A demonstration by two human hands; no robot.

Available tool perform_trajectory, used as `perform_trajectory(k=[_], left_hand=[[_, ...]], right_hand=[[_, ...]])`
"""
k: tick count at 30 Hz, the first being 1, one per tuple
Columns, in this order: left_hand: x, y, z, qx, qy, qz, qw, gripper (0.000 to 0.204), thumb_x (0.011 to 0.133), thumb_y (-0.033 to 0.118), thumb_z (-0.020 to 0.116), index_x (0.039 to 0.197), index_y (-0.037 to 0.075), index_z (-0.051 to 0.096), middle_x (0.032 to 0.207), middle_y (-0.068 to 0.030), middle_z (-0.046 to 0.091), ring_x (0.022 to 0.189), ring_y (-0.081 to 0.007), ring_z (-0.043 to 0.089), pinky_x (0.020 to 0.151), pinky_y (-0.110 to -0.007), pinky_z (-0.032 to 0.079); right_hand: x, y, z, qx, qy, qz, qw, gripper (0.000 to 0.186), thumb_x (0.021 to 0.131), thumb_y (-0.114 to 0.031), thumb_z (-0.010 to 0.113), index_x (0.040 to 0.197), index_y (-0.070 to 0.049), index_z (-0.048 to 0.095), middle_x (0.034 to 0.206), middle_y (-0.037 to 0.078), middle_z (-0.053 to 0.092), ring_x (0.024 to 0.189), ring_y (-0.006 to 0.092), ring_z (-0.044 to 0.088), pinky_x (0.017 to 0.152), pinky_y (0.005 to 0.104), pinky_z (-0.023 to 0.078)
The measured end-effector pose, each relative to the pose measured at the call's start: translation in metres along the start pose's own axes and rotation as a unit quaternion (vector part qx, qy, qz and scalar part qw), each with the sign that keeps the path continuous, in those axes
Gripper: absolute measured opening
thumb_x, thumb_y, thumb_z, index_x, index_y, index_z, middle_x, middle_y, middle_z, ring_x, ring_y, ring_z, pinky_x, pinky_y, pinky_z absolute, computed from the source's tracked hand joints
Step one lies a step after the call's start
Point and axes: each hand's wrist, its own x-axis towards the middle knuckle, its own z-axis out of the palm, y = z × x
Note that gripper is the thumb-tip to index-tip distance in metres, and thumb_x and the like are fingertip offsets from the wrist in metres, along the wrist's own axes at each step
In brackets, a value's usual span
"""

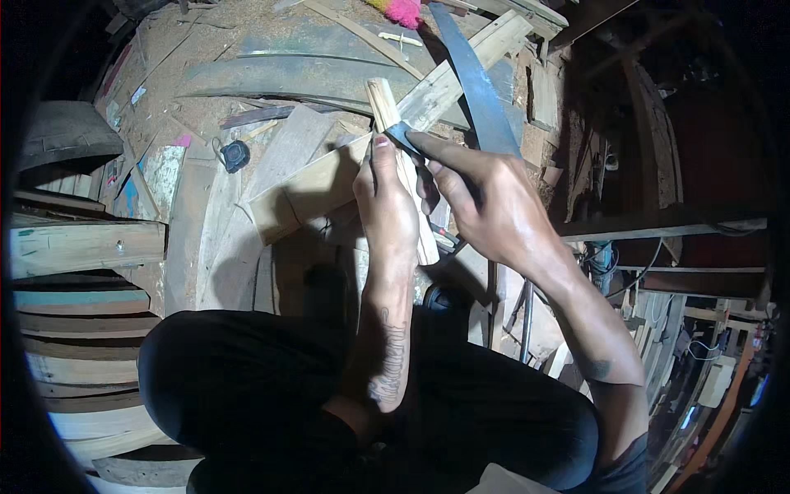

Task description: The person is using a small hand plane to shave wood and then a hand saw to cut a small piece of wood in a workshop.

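Observation:
My left hand is closed round a short, pale wooden strip, which slants away from my knees. The thumb lies along its upper face, and the strip's lower end shows below the palm. My right hand is closed, its index finger stretched over a small blue-grey flat piece pressed against the strip. Whether that piece is a blade or an abrasive sheet I cannot tell. Under the strip lies a light board, and another pale plank runs off to the far right.
A long blue-grey blade-like strip crosses the plank. A round black tape measure rests on boards at left. Stacked timber fills the left side. A pink fuzzy item lies at the far edge; cables hang at right.

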Motion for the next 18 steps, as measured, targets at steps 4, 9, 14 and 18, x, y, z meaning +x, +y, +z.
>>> perform_trajectory(k=[4,9,14,18], left_hand=[[0.001,0.002,0.003,-0.006,0.046,0.028,0.999,0.048,0.108,0.036,0.038,0.112,-0.007,0.06,0.094,-0.0093,0.063,0.081,-0.0127,0.058,0.068,-0.029,0.047],[-0.004,0.003,0.004,-0.025,0.027,0.028,0.999,0.048,0.109,0.033,0.039,0.124,-0.008,0.057,0.112,-0.0124,0.063,0.101,-0.0165,0.059,0.089,-0.032,0.047],[-0.003,0.004,0.002,0.011,0.032,0.035,0.999,0.048,0.11,0.033,0.039,0.131,-0.007,0.055,0.119,-0.0126,0.063,0.108,-0.0173,0.059,0.094,-0.031,0.046],[-0.006,0.008,0.006,-0.022,0.029,0.002,0.999,0.046,0.11,0.03,0.038,0.132,-0.007,0.055,0.121,-0.0131,0.062,0.11,-0.0181,0.059,0.096,-0.032,0.046]], right_hand=[[0.004,-0.005,0.008,0.007,0.008,0.008,1.0,0.036,0.092,-0.007,0.056,0.125,0.001,0.067,0.09,0.031,0.069,0.08,0.0423,0.071,0.075,0.0456,0.056],[0.009,-0.003,0.014,-0.012,0.04,0.003,0.999,0.035,0.091,-0.007,0.057,0.124,0.0,0.067,0.088,0.031,0.068,0.08,0.044,0.069,0.075,0.0467,0.055],[0.011,-0.007,0.013,-0.009,0.031,0.03,0.999,0.035,0.092,-0.008,0.058,0.125,-0.001,0.067,0.092,0.03,0.069,0.082,0.0443,0.07,0.077,0.0475,0.055],[0.011,-0.003,0.015,-0.016,0.041,0.014,0.999,0.034,0.093,-0.008,0.058,0.125,-0.002,0.067,0.094,0.03,0.069,0.083,0.0442,0.07,0.078,0.0476,0.055]])
